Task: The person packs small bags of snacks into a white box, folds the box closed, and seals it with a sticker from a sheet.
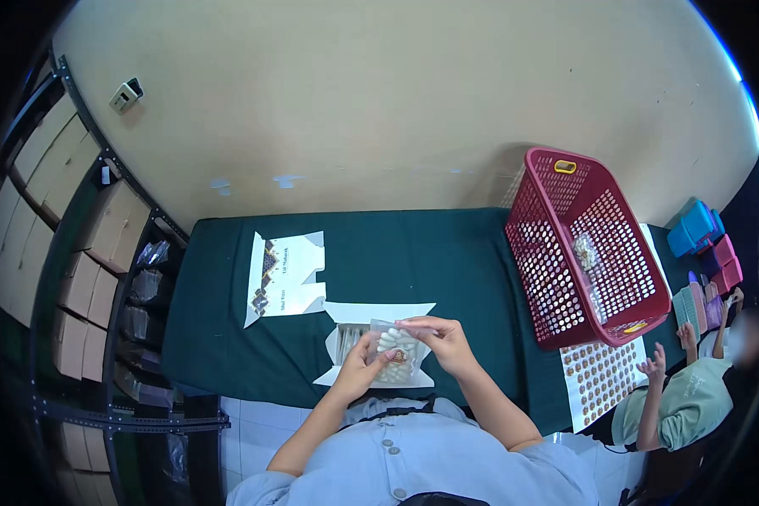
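Between my two hands is a clear pouch (403, 371) of white oval pieces, with a small brownish round sticker on its front. My left hand (356, 369) grips the pouch's left side, its thumb by the sticker. With closed fingers, my right hand (447, 344) pinches the top right corner. Beneath the pouch lies an open white box (379, 312) with its flaps spread; pale packed contents show at its left, and the pouch hides the rest. Up and to the left, a white printed carton piece (299, 278) with a dark and gold pattern lies flat.
A dark green cloth (422, 253) covers the table. On its right stands a red perforated basket (578, 244) holding a small bag, beside a sheet of round stickers (603, 375). Another person (691, 405) sits at the right near coloured containers (693, 229). Shelves with cartons (80, 282) line the left.
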Available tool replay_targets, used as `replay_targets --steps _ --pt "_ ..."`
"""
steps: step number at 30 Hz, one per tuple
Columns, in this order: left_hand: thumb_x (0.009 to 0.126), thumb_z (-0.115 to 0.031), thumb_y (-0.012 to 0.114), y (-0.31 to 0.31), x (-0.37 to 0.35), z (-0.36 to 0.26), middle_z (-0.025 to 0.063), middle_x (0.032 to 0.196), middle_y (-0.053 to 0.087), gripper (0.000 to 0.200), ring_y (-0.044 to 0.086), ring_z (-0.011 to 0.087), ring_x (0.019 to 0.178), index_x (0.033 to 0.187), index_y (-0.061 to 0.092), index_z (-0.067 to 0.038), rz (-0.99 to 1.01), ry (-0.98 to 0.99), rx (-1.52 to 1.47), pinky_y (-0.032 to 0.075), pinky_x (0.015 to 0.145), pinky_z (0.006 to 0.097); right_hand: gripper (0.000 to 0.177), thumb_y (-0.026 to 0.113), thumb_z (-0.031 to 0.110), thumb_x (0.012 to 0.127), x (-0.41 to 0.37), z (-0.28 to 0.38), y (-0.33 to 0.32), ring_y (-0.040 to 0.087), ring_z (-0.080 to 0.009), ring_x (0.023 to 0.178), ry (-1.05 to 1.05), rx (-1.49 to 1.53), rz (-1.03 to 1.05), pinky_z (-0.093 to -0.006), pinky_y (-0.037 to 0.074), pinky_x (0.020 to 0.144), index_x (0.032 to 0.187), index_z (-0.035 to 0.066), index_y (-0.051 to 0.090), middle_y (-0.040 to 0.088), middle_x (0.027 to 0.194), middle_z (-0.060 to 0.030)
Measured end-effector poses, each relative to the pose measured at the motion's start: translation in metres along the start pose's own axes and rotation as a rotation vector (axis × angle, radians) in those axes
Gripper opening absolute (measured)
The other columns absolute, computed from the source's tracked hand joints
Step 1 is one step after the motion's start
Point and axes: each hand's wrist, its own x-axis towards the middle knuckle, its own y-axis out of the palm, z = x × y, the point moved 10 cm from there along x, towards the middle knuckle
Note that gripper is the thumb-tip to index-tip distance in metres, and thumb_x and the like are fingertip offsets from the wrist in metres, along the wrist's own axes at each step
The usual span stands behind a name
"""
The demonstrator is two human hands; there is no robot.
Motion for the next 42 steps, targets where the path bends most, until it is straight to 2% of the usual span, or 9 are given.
replay_targets --steps 7,14,17,21,26,32,35,39,42 --pt "0.095 -0.011 0.056 0.004 -0.002 0.0 0.0081 0.117 0.058 0.035 0.055 0.013 0.108 0.126 0.044 -0.003 0.027 -0.035 -0.06 0.044 0.092 0.0281 0.054 0.042 -0.018 0.07 -0.019 0.042 0.015 0.06 -0.0293 0.111 -0.264 -0.563 0.111 -0.0337 0.049 0.094 0.108 0.009 0.069 0.063 0.119 -0.0129" --pt "0.101 -0.023 0.043 0.022 0.0 0.019 0.009 0.125 0.053 0.041 0.051 0.0142 0.114 0.136 0.036 -0.002 0.119 -0.035 -0.033 0.042 0.094 0.0285 0.056 0.043 -0.02 0.07 -0.041 0.039 0.001 0.061 -0.0302 0.111 -0.369 -0.646 0.068 -0.034 0.05 0.093 0.11 0.01 0.068 0.062 0.121 -0.0139" --pt "0.101 -0.039 0.037 0.01 0.009 0.046 0.0101 0.134 0.046 0.052 0.047 0.02 0.123 0.14 0.035 -0.004 0.094 -0.105 -0.196 0.038 0.102 0.0339 0.054 0.045 -0.02 0.071 -0.044 0.044 -0.004 0.061 -0.0293 0.11 -0.407 -0.666 0.061 -0.0335 0.051 0.093 0.11 0.01 0.068 0.062 0.122 -0.0135" --pt "0.101 -0.038 0.042 0.024 0.013 0.009 0.0087 0.122 0.055 0.047 0.053 0.0153 0.11 0.132 0.046 -0.004 0.229 -0.018 0.03 0.043 0.092 0.0307 0.054 0.049 -0.018 0.072 -0.042 0.037 0.004 0.062 -0.029 0.108 -0.426 -0.77 0.091 -0.0341 0.051 0.092 0.113 0.011 0.067 0.061 0.123 -0.0119" --pt "0.1 -0.031 0.048 -0.001 0.01 0.026 0.0043 0.103 0.064 0.037 0.057 0.0093 0.095 0.117 0.058 0.0 0.07 -0.223 0.109 0.045 0.085 0.0248 0.058 0.048 -0.016 0.071 -0.034 0.027 0.002 0.056 -0.0305 0.117 -0.368 -0.681 0.156 -0.0357 0.047 0.097 0.119 0.011 0.064 0.057 0.129 -0.0135" --pt "0.099 -0.019 0.05 0.008 0.012 -0.021 0.0089 0.113 0.065 0.03 0.059 0.0131 0.101 0.119 0.058 0.002 0.043 0.058 0.205 0.046 0.088 0.0276 0.062 0.063 0.005 0.075 -0.027 0.031 -0.003 0.052 -0.028 0.124 -0.142 -0.28 0.318 -0.0391 0.042 0.101 0.135 0.004 0.048 0.052 0.136 -0.0149" --pt "0.095 -0.014 0.055 0.03 0.011 -0.03 0.0104 0.115 0.065 0.028 0.059 0.0151 0.105 0.119 0.061 -0.002 0.124 0.029 0.3 0.046 0.09 0.0298 0.046 0.071 0.024 0.082 -0.022 0.019 -0.015 0.064 -0.0284 0.103 -0.031 -0.53 0.224 -0.037 0.048 0.09 0.124 0.007 0.06 0.064 0.115 -0.0179" --pt "0.091 -0.013 0.06 0.046 0.018 -0.03 0.011 0.122 0.06 0.039 0.057 0.0161 0.109 0.129 0.053 -0.006 0.114 0.085 0.314 0.046 0.092 0.0317 0.02 0.069 0.008 0.082 -0.022 0.035 -0.034 0.067 -0.0169 0.076 -0.047 -0.573 0.014 -0.0273 0.053 0.07 0.101 0.001 0.07 0.071 0.091 -0.0137" --pt "0.088 -0.012 0.062 0.038 0.026 -0.034 0.01 0.131 0.053 0.05 0.054 0.0242 0.116 0.135 0.044 -0.008 0.004 0.198 0.382 0.044 0.095 0.0365 0.018 0.069 0.007 0.082 -0.026 0.053 -0.066 0.067 -0.0155 0.076 -0.145 -0.669 -0.249 -0.0266 0.052 0.069 0.099 0.0 0.07 0.071 0.089 -0.014"
